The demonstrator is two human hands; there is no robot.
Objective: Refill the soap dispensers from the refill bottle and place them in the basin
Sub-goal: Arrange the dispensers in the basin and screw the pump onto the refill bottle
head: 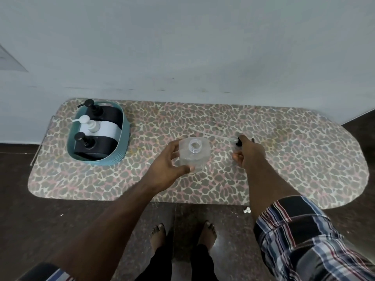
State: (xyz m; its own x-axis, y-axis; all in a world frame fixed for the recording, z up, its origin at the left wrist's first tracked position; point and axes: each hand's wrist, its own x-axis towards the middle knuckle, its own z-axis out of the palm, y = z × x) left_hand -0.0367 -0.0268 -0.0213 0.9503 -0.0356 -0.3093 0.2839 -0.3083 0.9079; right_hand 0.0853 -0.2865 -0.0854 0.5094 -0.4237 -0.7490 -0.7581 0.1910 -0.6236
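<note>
A clear dispenser bottle (194, 154) stands open-necked near the middle of the leopard-print bench (284, 159). The left hand (169, 163) has its grip curled round the bottle's left side, thumb on the near face. Just to the right, the right hand (248, 152) pinches a black pump head (239, 141), its clear tube (211, 135) trailing left across the bench behind the bottle. Far left, a teal basin (123, 136) holds two black dispensers (95, 146) with a white dispenser (99, 127) between them.

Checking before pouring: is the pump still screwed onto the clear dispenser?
No: the clear dispenser has an open neck, and the right hand holds the pump off to its side.
</note>
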